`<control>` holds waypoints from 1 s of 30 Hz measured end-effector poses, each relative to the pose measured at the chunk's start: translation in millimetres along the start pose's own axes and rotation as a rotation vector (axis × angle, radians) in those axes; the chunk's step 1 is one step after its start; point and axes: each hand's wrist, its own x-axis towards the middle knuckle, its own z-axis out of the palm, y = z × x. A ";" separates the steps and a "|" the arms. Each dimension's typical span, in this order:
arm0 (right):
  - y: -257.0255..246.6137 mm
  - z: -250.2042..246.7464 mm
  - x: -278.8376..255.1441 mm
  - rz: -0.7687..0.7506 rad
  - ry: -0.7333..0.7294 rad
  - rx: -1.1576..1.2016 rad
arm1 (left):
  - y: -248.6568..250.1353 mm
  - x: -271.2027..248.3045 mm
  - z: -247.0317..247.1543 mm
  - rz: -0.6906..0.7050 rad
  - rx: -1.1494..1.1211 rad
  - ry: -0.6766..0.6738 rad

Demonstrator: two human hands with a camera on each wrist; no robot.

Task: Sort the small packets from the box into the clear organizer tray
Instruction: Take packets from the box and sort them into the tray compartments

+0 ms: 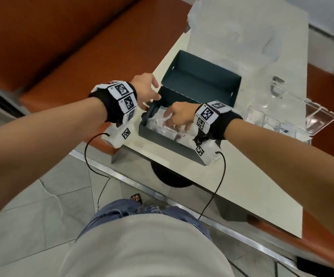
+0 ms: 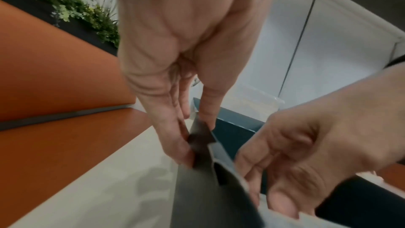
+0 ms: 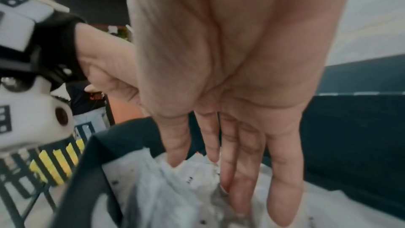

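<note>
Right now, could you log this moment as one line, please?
left hand pinches box flap | right hand open on packets | tray untouched

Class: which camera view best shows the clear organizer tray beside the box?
The head view: the clear organizer tray lies whole at the right of the dark box, compartments and raised lid visible. The left wrist view shows no clear sign of it; the right wrist view shows none.

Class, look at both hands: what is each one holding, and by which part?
The left hand pinches the dark box by a flap at its corner. The right hand holds nothing, its straight fingers reaching into the packets.
</note>
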 end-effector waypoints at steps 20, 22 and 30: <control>-0.8 3.1 7.3 -0.165 0.233 -0.090 | -1.8 6.8 -7.1 -0.048 0.026 -0.067; 3.0 -4.1 5.4 -0.149 0.267 -0.040 | -3.7 7.7 -8.6 -0.050 0.004 -0.064; 25.6 -33.6 -15.6 -0.091 0.310 0.298 | -6.2 9.9 -7.8 -0.057 -0.061 -0.090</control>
